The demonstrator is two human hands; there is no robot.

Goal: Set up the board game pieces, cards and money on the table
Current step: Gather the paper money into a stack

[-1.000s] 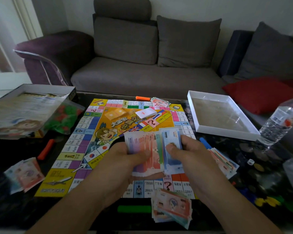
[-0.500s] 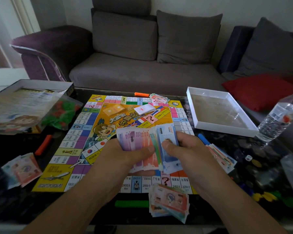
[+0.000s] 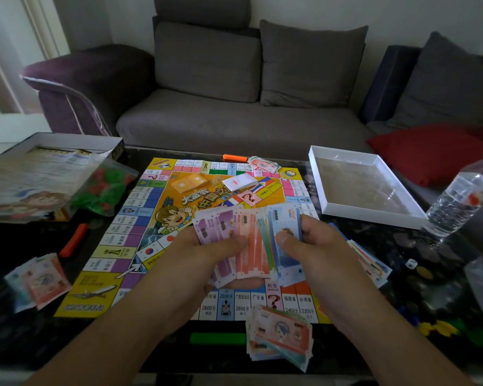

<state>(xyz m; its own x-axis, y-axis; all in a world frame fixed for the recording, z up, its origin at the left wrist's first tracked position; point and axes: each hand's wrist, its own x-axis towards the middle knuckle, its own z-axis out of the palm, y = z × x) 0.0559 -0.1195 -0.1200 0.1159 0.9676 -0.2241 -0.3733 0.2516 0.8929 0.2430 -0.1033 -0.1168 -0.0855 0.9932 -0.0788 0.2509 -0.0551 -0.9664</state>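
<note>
Black glossy table point(image 3: 151, 349) underneath it all, with the yellow-bordered game board point(image 3: 179, 207) laid flat across the middle. White box tray point(image 3: 346, 210) parked off the board's right edge, box lid point(image 3: 17, 174) with the rules sheet at far left, bag of red and green houses point(image 3: 103, 190) tucked against it. Clear water bottle point(image 3: 463, 201) standing upright near the right rim — worth watching. Down to the money: four dealt stacks around the board, one at the left point(image 3: 39, 280), one on the far edge point(image 3: 262, 164), one at the right point(image 3: 371, 260), one at the near edge point(image 3: 279, 338). Centre stage, a fan of banknotes point(image 3: 251, 240) held above the board's near half, purple, pink, green and blue. Left hand point(image 3: 207, 263) curled under the fan, thumb pressed down on the purple and pink notes; right hand point(image 3: 318, 252) pinching the blue notes at the fan's right side, thumb on top, fingers behind. Looks like mid-count, peeling notes off for another share. Risks from here: thin slick paper, so two notes sliding off as one and spoiling the count; a loosened left thumb and the whole fan spilling onto the board; a stray elbow swinging right and knocking that bottle over. Smallest of all, a white die point(image 3: 411, 264) and scattered coloured tokens point(image 3: 435, 327) at the right, easily swept off by a sleeve-less forearm.
</note>
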